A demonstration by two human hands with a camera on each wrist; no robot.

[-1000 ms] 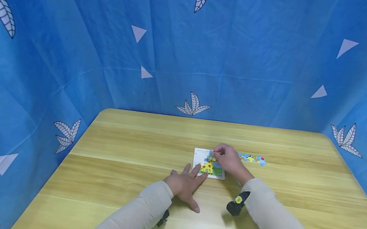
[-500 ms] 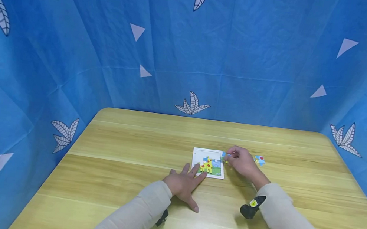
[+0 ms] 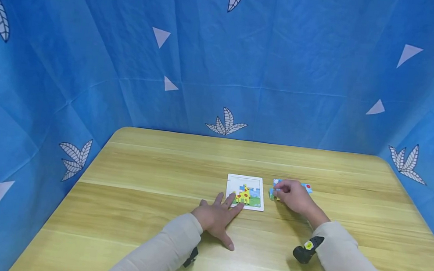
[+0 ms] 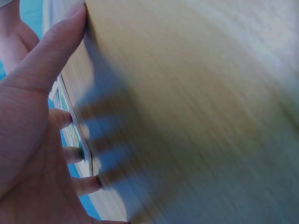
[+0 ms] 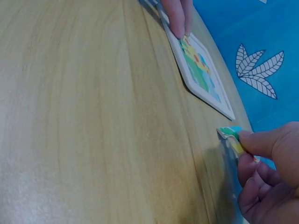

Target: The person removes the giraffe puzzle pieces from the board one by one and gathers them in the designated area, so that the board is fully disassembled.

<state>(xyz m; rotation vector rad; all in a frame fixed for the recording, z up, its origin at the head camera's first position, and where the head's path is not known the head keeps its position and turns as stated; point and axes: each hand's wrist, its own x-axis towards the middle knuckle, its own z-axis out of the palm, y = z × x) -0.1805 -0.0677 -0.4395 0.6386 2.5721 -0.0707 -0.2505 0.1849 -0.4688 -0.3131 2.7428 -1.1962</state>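
Puzzle piece (image 5: 230, 133), right of centre in my head view, is pinched between the right hand's (image 3: 295, 197) thumb and fingers; I'd hold it lightly by one edge, level, and press only once its tabs line up. Left of it lies the part-filled tray (image 3: 236, 181), its lower-left corner under my spread left hand's (image 3: 215, 219) fingertips, good for steadying. Loose pieces (image 3: 308, 187) lie just above the right hand.
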